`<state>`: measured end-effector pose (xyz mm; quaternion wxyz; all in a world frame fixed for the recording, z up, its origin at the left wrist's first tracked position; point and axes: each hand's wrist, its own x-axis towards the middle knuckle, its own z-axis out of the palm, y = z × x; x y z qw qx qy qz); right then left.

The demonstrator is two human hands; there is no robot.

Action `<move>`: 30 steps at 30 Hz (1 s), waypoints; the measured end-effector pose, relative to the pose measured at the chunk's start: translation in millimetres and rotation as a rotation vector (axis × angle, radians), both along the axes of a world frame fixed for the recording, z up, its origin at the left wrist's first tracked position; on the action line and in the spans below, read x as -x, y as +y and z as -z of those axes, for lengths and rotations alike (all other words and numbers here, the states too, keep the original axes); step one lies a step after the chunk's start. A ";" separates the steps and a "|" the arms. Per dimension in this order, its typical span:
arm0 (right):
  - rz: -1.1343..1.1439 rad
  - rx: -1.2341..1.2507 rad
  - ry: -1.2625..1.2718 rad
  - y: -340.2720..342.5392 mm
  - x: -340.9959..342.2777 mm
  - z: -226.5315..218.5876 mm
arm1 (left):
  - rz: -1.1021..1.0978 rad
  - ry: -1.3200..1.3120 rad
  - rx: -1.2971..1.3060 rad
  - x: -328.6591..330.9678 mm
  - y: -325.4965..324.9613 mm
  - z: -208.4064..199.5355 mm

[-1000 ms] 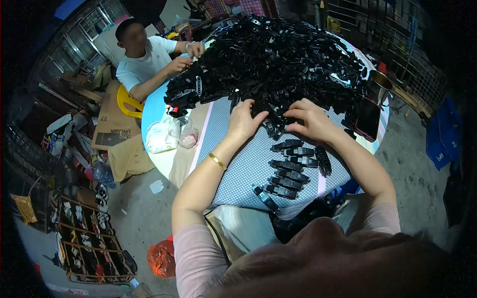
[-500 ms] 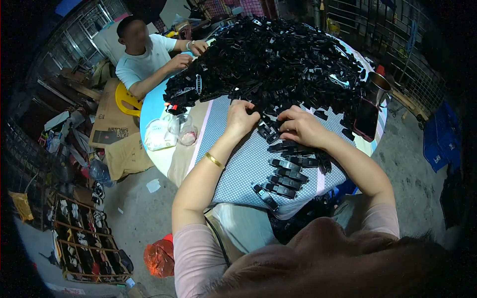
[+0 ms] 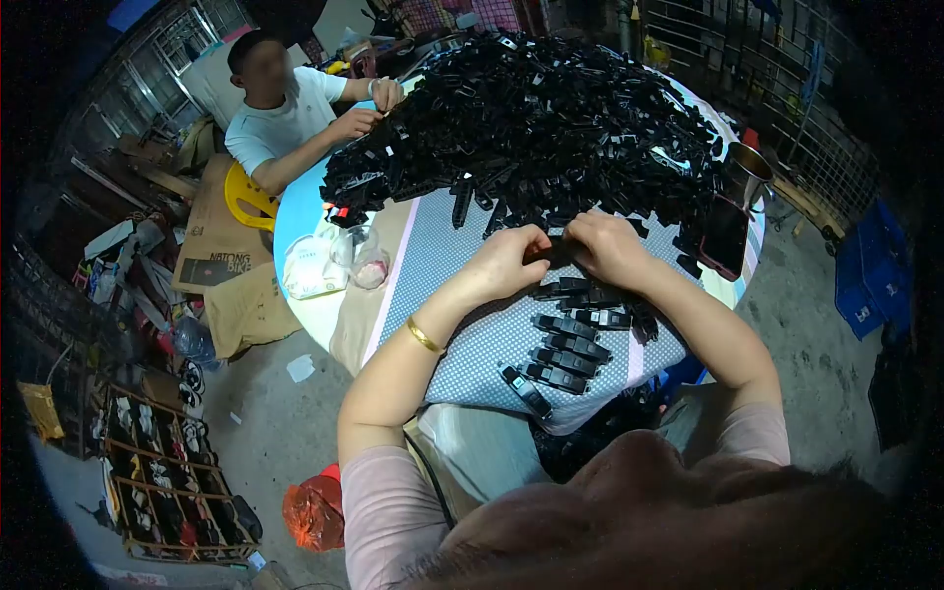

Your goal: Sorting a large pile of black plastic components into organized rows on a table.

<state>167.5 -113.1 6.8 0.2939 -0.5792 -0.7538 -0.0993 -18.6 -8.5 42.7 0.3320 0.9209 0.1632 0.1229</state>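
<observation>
Over the near edge of the heap, my left hand (image 3: 511, 264) and my right hand (image 3: 605, 248) are close together, fingers curled. Between them is a black plastic piece (image 3: 560, 252), mostly covered by the fingers; its exact shape is hidden. Both hands seem to grip it, one at each end. Just below lie several elongated black plastic pieces with shiny grey parts (image 3: 568, 346), lined up roughly side by side. One such piece (image 3: 525, 390) lies slanted at the table's near edge. Beyond my hands spreads a large heap of loose black plastic parts (image 3: 541, 128).
A co-worker in a light shirt (image 3: 285, 123) handles parts at the heap's left side. On the round table (image 3: 324, 320) are a clear plastic bag (image 3: 317, 265), a phone (image 3: 724, 236) and a metal cup (image 3: 749, 167). A shoe rack (image 3: 177, 472) stands on the floor at left.
My hands have drawn closer together around a black piece. The pieces that lay between them are now covered or moved. My left hand has shifted right and slightly nearer.
</observation>
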 end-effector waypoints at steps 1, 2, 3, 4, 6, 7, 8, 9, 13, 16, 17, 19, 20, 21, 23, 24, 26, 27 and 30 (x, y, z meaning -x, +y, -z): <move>0.013 -0.021 0.004 -0.5 1.4 -1.9 | -0.004 0.003 0.003 -0.2 2.9 5.9; 0.025 -0.041 0.010 -0.2 2.3 -2.6 | -0.028 -0.072 0.010 -1.8 8.2 14.6; 0.054 -0.054 0.017 3.2 0.1 1.8 | -0.054 -0.146 0.017 -1.8 12.5 21.4; 0.072 -0.096 0.047 3.6 -0.9 0.0 | -0.111 -0.120 -0.011 -1.4 4.3 7.2; 0.111 -0.148 0.155 0.3 0.6 -6.2 | -0.154 -0.179 -0.098 -3.5 9.7 12.1; 0.140 -0.101 0.272 -2.3 2.7 -11.9 | -0.196 -0.213 -0.145 -3.8 10.6 12.1; 0.146 -0.106 0.353 -2.3 1.4 -11.9 | -0.187 -0.291 -0.148 -4.6 15.3 15.3; 0.152 -0.111 0.433 -2.1 -0.2 -12.2 | -0.186 -0.289 -0.146 -3.2 16.6 17.2; 0.111 0.141 0.679 -3.6 -7.4 -18.6 | -0.145 -0.148 0.192 0.2 12.3 4.7; 0.017 0.351 0.444 -8.1 -15.6 -24.6 | 0.024 0.021 0.485 -0.3 7.2 4.0; 0.017 0.355 0.450 -9.0 -20.7 -25.3 | 0.022 0.026 0.488 -1.0 6.1 6.1; 0.041 0.416 0.305 -10.9 -29.7 -26.3 | -0.058 0.044 0.492 -3.4 4.3 9.6; 0.099 0.442 0.288 -14.5 -27.0 -31.6 | -0.081 0.000 0.527 -4.5 1.7 9.6; 0.098 0.445 0.291 -14.8 -28.2 -29.2 | -0.083 0.004 0.529 -4.8 2.3 9.1; 0.094 0.351 0.060 -16.0 -30.1 -25.6 | -0.089 0.082 0.568 -4.1 5.5 7.4; 0.093 0.351 0.063 -17.6 -28.6 -25.8 | -0.090 0.085 0.568 -2.8 7.1 11.9; 0.132 0.377 0.055 -19.4 -24.5 -30.6 | 0.050 -0.034 0.181 0.4 9.4 20.4; 0.129 0.376 0.054 -17.7 -25.7 -30.3 | 0.046 -0.035 0.179 0.4 10.9 23.5; 0.055 0.310 0.078 -17.6 -27.7 -27.4 | 0.008 -0.051 -0.019 -2.7 -2.4 17.2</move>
